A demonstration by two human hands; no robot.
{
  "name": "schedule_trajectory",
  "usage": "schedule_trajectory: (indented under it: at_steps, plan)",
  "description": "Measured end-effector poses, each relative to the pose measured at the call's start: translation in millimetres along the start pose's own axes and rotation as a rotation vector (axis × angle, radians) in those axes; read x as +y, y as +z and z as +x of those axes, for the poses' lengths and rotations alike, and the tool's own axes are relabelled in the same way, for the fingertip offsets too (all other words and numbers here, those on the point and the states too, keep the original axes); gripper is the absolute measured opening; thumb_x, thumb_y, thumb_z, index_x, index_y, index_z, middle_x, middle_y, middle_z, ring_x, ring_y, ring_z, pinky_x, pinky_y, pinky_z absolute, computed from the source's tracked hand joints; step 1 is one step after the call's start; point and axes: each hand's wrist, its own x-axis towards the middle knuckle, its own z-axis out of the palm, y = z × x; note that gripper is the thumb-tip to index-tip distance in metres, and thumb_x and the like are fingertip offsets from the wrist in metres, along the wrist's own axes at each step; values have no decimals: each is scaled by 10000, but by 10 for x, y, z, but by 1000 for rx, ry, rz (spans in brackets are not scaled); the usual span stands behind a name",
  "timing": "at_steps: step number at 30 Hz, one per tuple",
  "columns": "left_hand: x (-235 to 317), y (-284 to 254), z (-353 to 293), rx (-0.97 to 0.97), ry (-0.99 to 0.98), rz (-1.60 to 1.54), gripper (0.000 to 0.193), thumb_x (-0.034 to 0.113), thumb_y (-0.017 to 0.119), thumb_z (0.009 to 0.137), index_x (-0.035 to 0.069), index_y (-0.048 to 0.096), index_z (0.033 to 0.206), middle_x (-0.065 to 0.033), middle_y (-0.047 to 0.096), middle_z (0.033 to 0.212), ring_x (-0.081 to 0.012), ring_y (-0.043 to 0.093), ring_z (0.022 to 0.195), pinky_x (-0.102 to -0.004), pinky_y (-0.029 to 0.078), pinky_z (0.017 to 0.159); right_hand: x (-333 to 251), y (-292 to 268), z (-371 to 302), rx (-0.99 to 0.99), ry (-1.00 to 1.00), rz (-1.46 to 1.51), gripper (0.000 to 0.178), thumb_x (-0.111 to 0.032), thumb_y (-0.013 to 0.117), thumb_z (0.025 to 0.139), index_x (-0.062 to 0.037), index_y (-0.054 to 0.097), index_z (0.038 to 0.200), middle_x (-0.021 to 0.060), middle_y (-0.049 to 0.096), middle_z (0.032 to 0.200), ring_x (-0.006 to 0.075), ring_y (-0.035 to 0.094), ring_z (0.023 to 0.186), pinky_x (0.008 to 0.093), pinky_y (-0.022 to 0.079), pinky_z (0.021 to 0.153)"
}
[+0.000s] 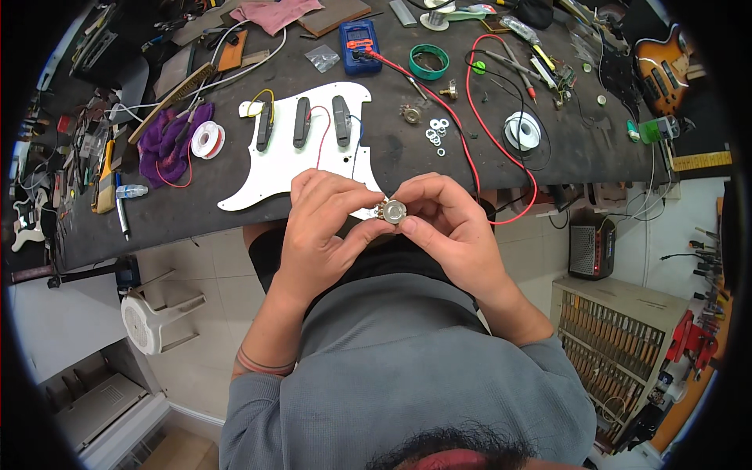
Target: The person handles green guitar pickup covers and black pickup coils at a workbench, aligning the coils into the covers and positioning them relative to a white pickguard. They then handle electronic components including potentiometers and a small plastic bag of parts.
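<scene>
Two hands, one potentiometer, three pickups.

A blue multimeter lies at the far middle of the bench, its small grey screen at the top and an orange dial below (nothing on the screen can be made out). Just left of it sits a small clear plastic bag. Another long clear bag lies farther right, near the bench's far edge.
</scene>
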Motion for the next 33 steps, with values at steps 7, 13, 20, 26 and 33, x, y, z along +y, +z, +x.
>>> schedule_trajectory:
  at_steps: [7,13,20,26,33]
  plan:
    - [-56,-44,56,-12,3,37,351,200,944,791,98,783,1086,-13,731,976,-226,677,926,-414,423,971,16,-9,107,-23,3,-9,275,-1,646,1087,7,581,1354,73,649,1267,143,670,1199,323,551,1073]
    - [-68,-9,108,-46,80,82,393,165,941,773,104,770,1121,-21,727,1027,-254,668,976,-451,431,976,68,-35,102,22,21,-160,243,-33,624,1102,9,575,1336,76,667,1214,135,688,1082,310,567,966]
    - [28,-36,117,-25,160,168,392,124,917,808,113,778,1174,7,710,1000,-201,662,942,-430,406,1005,38,14,136,39,90,-108,188,-70,634,1115,8,594,1282,41,681,1001,78,633,766,231,520,685]
    - [76,-121,231,-16,74,-10,266,42,844,897,68,789,1155,-24,750,1014,-223,690,917,-405,451,964,51,54,209,124,-60,-352,190,-63,655,1102,25,637,1269,59,712,1017,90,670,799,237,553,710]
    - [53,-163,161,4,-271,-508,122,40,737,1017,-5,754,1129,-102,762,1033,-217,723,974,-345,550,884,-27,-80,218,-46,65,37,223,-77,497,1160,55,606,1304,162,750,1086,243,783,879,363,638,808]
